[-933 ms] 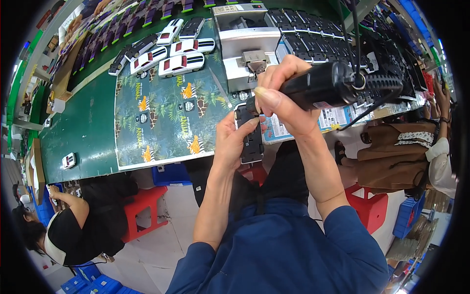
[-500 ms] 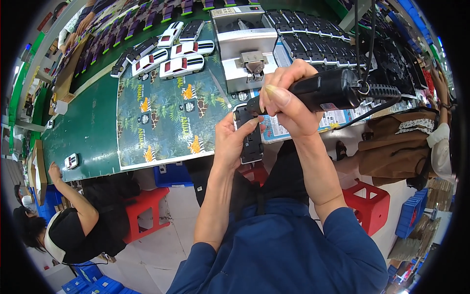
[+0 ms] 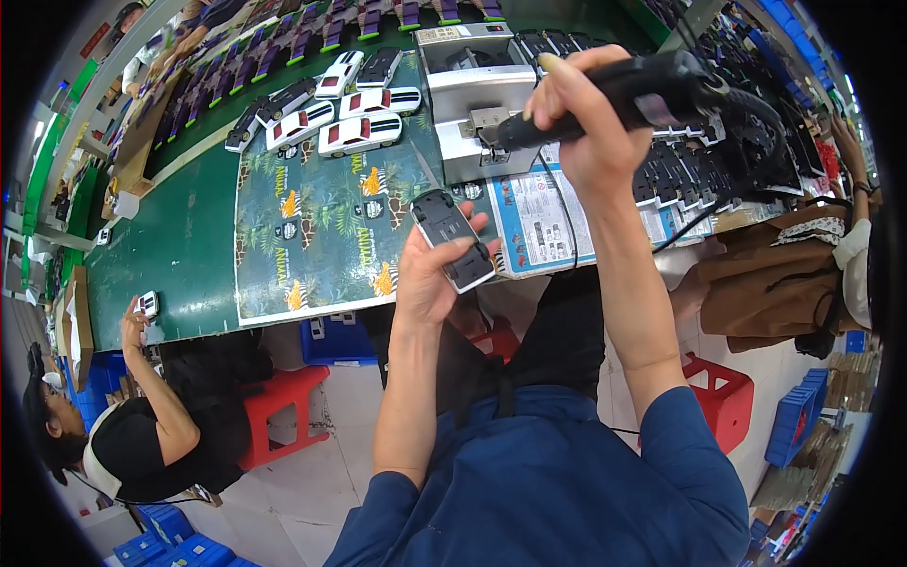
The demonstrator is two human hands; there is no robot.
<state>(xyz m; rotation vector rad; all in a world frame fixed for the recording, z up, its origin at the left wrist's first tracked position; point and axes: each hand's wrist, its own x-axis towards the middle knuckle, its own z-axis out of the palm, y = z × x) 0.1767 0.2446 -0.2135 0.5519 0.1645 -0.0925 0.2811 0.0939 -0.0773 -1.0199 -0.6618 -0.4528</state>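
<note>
Taking the car in hand as the centre of the clock, a small upside-down toy car with a dark, moulded underside and a glossy white rim (image 3: 444,225) lies tilted in the left hand (image 3: 425,283), at the table's near edge; the thumb presses flat across the ribbed base while the other fingers curl beneath, gripping it. Between one and two o'clock, the right hand (image 3: 597,132) is clenched around a thick, smooth black cylindrical power screwdriver (image 3: 661,90) with a coiled cable. Its narrower nose points to a boxy brushed-metal machine (image 3: 477,87) at twelve; whether they touch cannot be told. At eleven, shiny white toy cars with black stripes and red windows (image 3: 359,134) cluster beside darker ones, partly on a flat, leaf-and-animal-patterned sheet (image 3: 326,213) that spreads towards nine over a smooth green tabletop (image 3: 179,255). A printed blue-bordered card (image 3: 529,217) lies near three, and rows of matt black car-shaped parts (image 3: 671,175) stand between two and three. Past eight, a co-worker's hand (image 3: 134,326) reaches a small white car (image 3: 148,303).
</note>
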